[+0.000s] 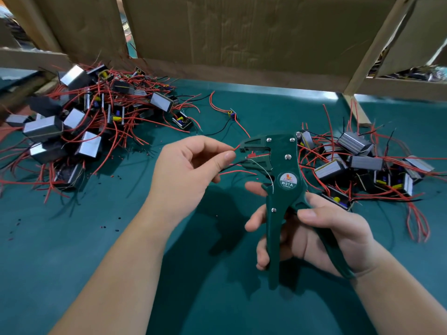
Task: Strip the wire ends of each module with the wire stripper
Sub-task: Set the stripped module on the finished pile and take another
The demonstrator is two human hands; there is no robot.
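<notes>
My right hand [321, 235] grips the two handles of a dark green wire stripper [281, 165] held upright, jaws pointing left. My left hand [188, 170] pinches a red wire [236, 148] and a black wire [235, 164] between thumb and fingers, their ends reaching into the stripper's jaws. The module these wires belong to is hidden by my left hand. A pile of modules with red wires [79, 124] lies at the left. A second pile of modules [367, 165] lies at the right behind the stripper.
The green mat [121, 238] carries small bits of cut insulation [116, 223]. A single small module [232, 114] lies at the back middle. Cardboard walls [242, 32] and a wooden frame post [355, 107] close off the back.
</notes>
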